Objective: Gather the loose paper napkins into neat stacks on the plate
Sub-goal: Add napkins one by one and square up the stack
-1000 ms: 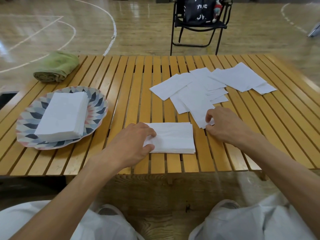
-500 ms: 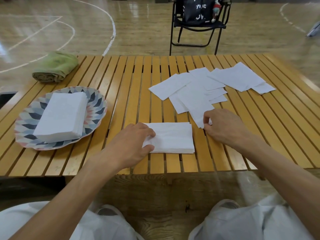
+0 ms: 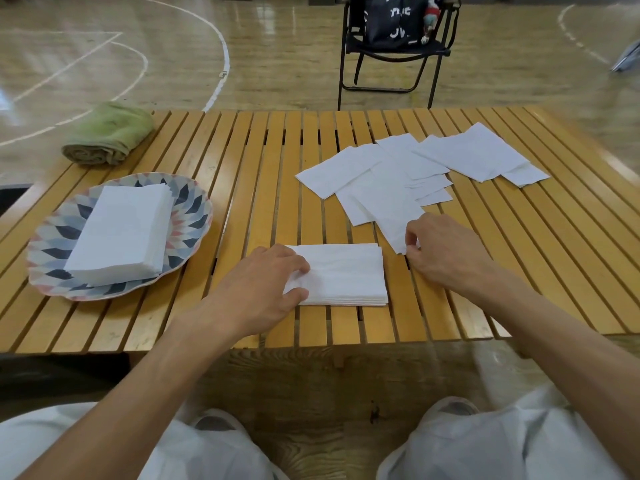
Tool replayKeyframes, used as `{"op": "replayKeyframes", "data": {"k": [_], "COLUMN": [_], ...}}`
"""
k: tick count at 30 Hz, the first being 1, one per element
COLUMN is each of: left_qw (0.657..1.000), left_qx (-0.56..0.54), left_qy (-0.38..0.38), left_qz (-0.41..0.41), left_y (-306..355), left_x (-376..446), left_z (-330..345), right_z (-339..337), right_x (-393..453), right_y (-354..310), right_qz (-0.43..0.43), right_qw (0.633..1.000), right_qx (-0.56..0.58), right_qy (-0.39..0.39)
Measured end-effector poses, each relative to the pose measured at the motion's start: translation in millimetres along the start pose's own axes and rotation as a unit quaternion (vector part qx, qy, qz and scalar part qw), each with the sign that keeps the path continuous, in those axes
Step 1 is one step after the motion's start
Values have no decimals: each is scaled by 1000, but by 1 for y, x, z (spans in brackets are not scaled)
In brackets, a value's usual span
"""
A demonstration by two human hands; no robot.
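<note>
Pinching a loose napkin w/ right hand, left hand holding the small stack.

Right hand: fingers curled, thumb + fingertips nipping the near corner of the closest loose napkin, just right of the small stack. Left hand: fingers on top of the stack's left end, thumb curled at its near edge, gripping it against the tabletop. More loose napkins fanned, overlapping, on far right of the tabletop. Plate, patterned, on the left, well apart from the hands, carrying a taller neat napkin stack. Rolled green towel at far-left corner. Beyond: gym floor, folding chair w/ dark bag.
</note>
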State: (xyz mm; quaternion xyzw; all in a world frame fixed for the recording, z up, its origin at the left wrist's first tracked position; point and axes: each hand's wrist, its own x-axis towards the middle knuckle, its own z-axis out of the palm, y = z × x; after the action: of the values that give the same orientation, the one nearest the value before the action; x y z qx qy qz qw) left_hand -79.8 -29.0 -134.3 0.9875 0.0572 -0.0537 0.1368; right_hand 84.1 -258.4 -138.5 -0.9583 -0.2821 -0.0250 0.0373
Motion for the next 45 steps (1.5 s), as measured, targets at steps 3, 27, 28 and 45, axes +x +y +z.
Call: {"op": "replayKeyframes", "data": {"k": [3, 27, 28, 45], "left_qw": [1000, 955, 944, 805], "left_qx": [0, -242, -280, -581], "left_qy": [2, 171, 172, 111], "left_qz": [1, -3, -9, 45], "left_y": [0, 14, 15, 27], "left_x": [0, 5, 5, -7], "left_z": [0, -22, -24, -40], "right_z": [-5, -92, -96, -86], "right_x": [0, -14, -15, -9], "right_y": [5, -17, -20, -5], "right_qz": [21, -88, -82, -55], "right_qw": [1000, 823, 788, 475], "right_qx": [12, 545, 605, 853], "right_qy": [8, 135, 75, -209]}}
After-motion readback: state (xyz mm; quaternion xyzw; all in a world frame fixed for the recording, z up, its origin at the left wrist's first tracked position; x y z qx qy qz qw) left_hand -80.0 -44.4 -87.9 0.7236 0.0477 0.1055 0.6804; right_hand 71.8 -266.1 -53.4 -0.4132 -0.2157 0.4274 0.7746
